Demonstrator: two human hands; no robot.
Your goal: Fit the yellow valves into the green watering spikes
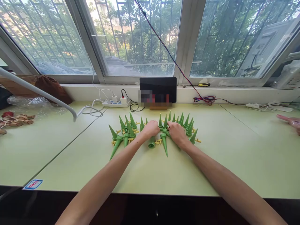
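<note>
Many green plastic plant watering spikes with yellow T-shaped valves spread across the middle of the table. Some stand point up, like the left-hand spike; others lie flat, such as the front spike. My left hand is closed over the middle of the group, just above a green piece with a round threaded opening. To its right my right hand is closed too, its fingers beside a lying spike that runs beneath the hand. What either hand pinches is hidden by the fingers. Loose yellow valves lie between the hands.
Behind the spikes a black tablet leans on a stand by the window. A power strip with white cables is at the back left, under a white curved arm. Coiled wire lies back right. Wooden pieces sit far left.
</note>
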